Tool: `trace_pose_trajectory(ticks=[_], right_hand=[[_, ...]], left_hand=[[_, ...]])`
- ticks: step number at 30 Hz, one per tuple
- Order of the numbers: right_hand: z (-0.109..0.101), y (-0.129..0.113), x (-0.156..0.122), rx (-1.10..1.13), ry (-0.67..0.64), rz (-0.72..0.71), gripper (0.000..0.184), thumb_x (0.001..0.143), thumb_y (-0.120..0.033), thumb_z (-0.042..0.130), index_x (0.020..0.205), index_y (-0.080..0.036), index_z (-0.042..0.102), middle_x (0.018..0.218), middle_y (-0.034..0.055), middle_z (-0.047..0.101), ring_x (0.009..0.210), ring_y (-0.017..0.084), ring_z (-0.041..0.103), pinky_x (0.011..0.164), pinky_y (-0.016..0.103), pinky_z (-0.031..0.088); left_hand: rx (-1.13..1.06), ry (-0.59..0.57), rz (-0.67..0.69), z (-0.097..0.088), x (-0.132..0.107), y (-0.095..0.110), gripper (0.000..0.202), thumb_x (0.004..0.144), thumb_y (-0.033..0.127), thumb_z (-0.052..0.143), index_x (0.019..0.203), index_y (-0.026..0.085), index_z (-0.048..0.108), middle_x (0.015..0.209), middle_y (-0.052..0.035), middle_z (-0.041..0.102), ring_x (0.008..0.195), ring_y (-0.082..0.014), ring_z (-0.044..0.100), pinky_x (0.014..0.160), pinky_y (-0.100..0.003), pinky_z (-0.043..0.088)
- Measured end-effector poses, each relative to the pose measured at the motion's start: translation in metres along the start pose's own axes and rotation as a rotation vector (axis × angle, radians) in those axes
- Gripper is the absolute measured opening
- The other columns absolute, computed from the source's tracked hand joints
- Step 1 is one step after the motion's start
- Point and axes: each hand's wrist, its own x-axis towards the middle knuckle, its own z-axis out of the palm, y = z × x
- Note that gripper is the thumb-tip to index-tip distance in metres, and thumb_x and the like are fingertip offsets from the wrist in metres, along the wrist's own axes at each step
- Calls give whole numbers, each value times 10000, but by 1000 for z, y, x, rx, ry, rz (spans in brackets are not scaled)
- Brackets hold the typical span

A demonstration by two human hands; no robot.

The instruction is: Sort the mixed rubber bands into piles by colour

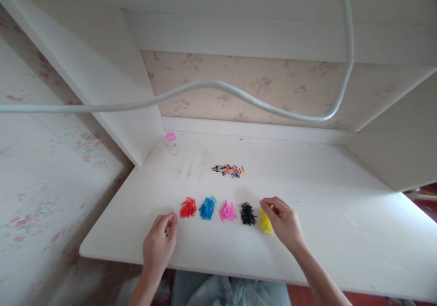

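Small piles of what look like little rubber bands lie in a row on the white desk: red (188, 207), blue (207, 208), pink (228, 211), black (248, 214) and yellow (266, 222). Just left of the red pile, my left hand (160, 238) rests near the desk with thumb and fingers curled together. My right hand (282, 221) is pinched above the yellow pile and partly hides it. Whatever either hand may hold is too small to make out. Farther back lies a loose heap of mixed-colour bands (229, 170).
A clear jar with a pink lid (171, 137) stands at the back left. A pale cable (211, 84) hangs across the view above the desk (324, 233). Side panels and an overhead shelf (221, 28) enclose the desk. A few stray bits lie near the back edge.
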Motion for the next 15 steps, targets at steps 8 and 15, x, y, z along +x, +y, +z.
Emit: trace_pose_trajectory(ticks=[8, 15], right_hand=[[-32, 91, -55, -58, 241, 356, 403, 812, -561, 503, 852, -208, 694, 829, 36, 675, 709, 171, 586, 663, 260, 445], [-21, 82, -47, -66, 143, 299, 418, 853, -563, 442, 846, -232, 698, 735, 9, 631, 571, 136, 522, 593, 252, 419]], left_hand=[[-89, -174, 140, 6, 29, 58, 238, 900, 372, 436, 924, 228, 624, 917, -30, 662, 747, -122, 614, 683, -221, 474], [135, -408, 207, 49, 82, 117, 220, 889, 349, 437, 967, 241, 612, 999, -26, 669, 822, -138, 640, 700, -238, 449]])
